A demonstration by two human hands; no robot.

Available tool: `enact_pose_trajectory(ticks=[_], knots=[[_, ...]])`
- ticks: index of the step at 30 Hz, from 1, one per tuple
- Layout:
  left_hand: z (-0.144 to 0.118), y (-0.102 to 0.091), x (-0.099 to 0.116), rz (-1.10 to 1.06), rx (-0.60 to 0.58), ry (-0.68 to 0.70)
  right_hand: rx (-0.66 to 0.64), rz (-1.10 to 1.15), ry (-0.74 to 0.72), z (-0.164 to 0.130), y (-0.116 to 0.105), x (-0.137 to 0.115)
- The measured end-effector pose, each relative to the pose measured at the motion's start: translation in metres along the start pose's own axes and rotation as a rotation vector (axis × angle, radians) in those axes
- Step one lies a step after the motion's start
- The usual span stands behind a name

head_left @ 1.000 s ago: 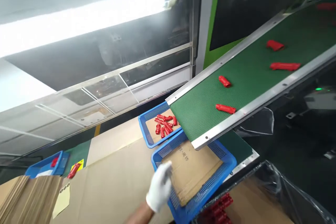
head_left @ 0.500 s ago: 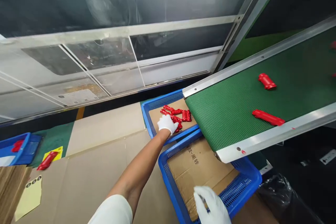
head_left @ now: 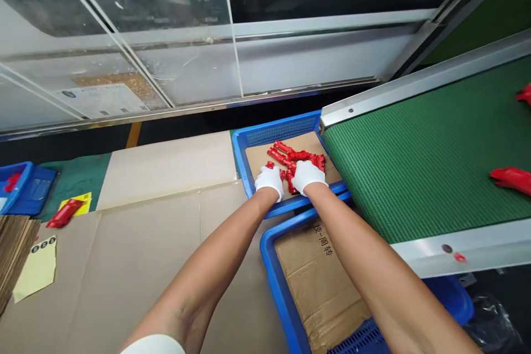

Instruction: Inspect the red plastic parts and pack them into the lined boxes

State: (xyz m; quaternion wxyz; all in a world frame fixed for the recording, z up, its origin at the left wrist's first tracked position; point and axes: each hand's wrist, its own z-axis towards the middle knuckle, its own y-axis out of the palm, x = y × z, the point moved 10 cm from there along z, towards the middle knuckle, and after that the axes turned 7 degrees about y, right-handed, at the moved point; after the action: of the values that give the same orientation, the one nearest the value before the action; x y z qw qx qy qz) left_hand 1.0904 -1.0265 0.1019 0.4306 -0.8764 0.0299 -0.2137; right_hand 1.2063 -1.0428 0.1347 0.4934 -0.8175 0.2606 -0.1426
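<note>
Several glossy red tube-shaped plastic parts (head_left: 299,155) lie in a loose pile on the cardboard lining of the upper blue basket (head_left: 244,168). My left hand (head_left: 269,180), in a white glove, is closed at the left side of the pile, with the end of a red part showing at its fingers. Close beside it, my right hand (head_left: 307,177), also gloved, curls down over the parts at the pile's front right. Its fingertips are mostly hidden by the hand itself.
A green conveyor belt (head_left: 415,166) slopes in from the right with more red parts on it. A second blue basket (head_left: 274,265), lined with cardboard, stands nearer me. At left are a lone red part (head_left: 65,213), a cardboard stack (head_left: 14,249) and blue bins (head_left: 43,191).
My right hand has moved from above the nearer basket forward to the pile in the upper basket. My left hand stays at the pile. The view has shifted, and the belt's parts appear farther right.
</note>
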Motion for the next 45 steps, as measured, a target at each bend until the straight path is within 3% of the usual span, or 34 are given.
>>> enact_pose_trajectory(ticks=[6,14,19,23,28,32,35,36,37,39,40,42,45], knots=[[0.001,-0.002,-0.002,0.011,0.021,-0.028,-0.057,-0.048,0.028,0.0,0.013,-0.003],[-0.034,-0.035,0.006,0.092,0.11,-0.003,0.038,0.034,-0.05,-0.028,-0.016,-0.011],[-0.055,-0.041,0.014,0.129,0.152,0.061,-0.097,0.03,-0.092,-0.034,0.003,-0.021],[-0.045,-0.03,0.02,0.132,0.095,0.145,-0.1,0.067,-0.115,-0.034,0.009,-0.027],[-0.014,-0.011,0.019,0.032,0.041,0.125,-0.009,0.145,-0.063,-0.03,-0.007,-0.019],[-0.02,-0.026,0.014,-0.12,0.088,0.177,0.183,0.229,-0.008,-0.058,-0.041,-0.001],[-0.07,-0.054,-0.015,-0.376,0.189,0.274,0.541,0.572,0.022,-0.121,-0.081,0.019],[-0.094,-0.061,-0.03,-0.691,0.217,0.344,0.603,0.702,0.028,-0.144,-0.083,0.024],[-0.119,-0.06,-0.043,-1.018,0.162,0.417,0.574,0.828,0.013,-0.162,-0.077,0.022],[-0.164,-0.045,-0.076,-1.466,-0.002,0.441,0.373,1.042,-0.061,-0.186,-0.048,-0.001],[-0.182,-0.037,-0.099,-1.596,-0.018,0.391,0.253,1.099,-0.092,-0.196,-0.03,-0.018],[-0.207,-0.018,-0.142,-1.731,-0.003,0.287,0.041,1.117,-0.139,-0.211,0.009,-0.054],[-0.225,0.005,-0.197,-1.733,0.074,0.162,-0.202,1.022,-0.202,-0.226,0.062,-0.103]])
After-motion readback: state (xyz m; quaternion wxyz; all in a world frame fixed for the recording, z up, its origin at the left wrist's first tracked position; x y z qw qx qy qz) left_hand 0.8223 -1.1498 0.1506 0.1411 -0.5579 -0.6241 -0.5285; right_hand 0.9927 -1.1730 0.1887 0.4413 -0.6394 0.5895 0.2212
